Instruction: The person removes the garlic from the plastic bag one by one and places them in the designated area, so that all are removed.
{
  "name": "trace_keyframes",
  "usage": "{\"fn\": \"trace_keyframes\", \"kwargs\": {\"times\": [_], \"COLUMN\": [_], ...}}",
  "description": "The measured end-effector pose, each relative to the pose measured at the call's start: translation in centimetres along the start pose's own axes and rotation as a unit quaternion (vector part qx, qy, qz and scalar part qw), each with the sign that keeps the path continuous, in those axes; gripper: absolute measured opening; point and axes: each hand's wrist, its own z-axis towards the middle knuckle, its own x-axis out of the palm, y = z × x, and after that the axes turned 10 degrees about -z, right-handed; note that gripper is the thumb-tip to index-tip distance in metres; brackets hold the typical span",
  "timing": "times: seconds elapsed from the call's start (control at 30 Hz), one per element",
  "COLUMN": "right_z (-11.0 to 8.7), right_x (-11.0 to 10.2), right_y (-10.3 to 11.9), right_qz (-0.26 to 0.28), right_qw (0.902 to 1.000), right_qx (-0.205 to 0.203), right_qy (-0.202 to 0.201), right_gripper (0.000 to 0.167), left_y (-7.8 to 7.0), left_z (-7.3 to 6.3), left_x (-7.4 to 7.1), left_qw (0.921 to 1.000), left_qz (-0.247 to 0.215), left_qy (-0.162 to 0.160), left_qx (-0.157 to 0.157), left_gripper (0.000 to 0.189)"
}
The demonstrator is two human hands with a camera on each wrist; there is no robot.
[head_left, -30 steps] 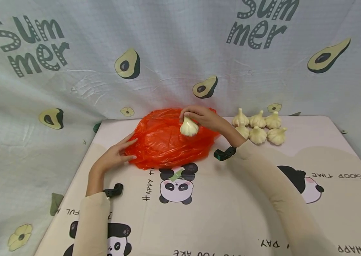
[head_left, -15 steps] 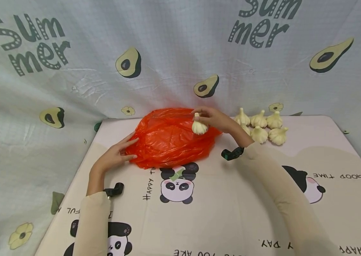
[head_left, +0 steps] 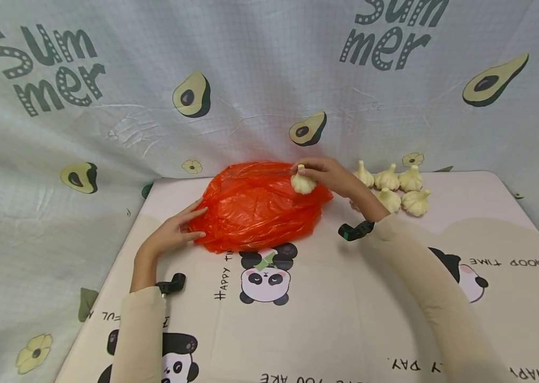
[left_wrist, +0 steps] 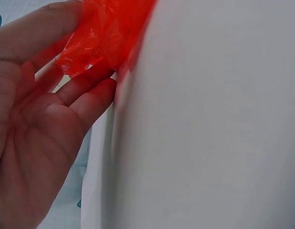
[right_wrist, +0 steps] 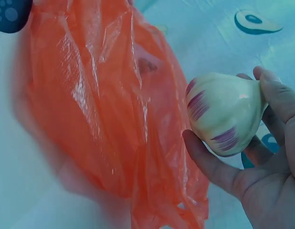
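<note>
A red plastic bag lies crumpled on the table, its film bulging and creased. My left hand rests against the bag's left edge with fingers spread; the left wrist view shows the red film touching the fingertips. Above the bag's right part, my right hand holds a garlic bulb by its stem. In the right wrist view this garlic bulb is pale with purple streaks, its root end toward the bag. The bag's inside is hidden.
Several more garlic bulbs stand in two rows at the back right, partly hidden by my right forearm. The table has a panda-print cover. A cloth with avocado prints hangs behind it.
My right hand has moved right, with the garlic bulb in it, from over the bag's middle to its right part. The left hand and the bag have hardly moved.
</note>
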Motion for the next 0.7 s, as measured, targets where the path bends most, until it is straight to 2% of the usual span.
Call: {"fn": "trace_keyframes", "kwargs": {"times": [0.17,0.5,0.7], "right_z": [-1.0,-3.4,-4.8], "right_x": [-0.7,-2.0,-2.9], "right_y": [-0.3,-0.8,-0.9], "right_qz": [-0.037,-0.061,-0.083], "right_qw": [0.9992,0.9977,0.9957], "right_qx": [0.0,0.016,0.024], "right_qy": [-0.011,-0.024,-0.033], "right_gripper": [0.025,0.024,0.025], "left_y": [-0.2,-0.8,-0.9], "left_z": [0.1,0.5,0.4], "left_x": [0.0,-0.1,-0.2], "left_qw": [0.9999,0.9994,0.9994], "left_qz": [0.005,0.016,0.027], "left_qy": [-0.001,-0.001,0.001], "left_qx": [-0.013,-0.03,-0.024], "left_gripper": [0.073,0.076,0.076]}}
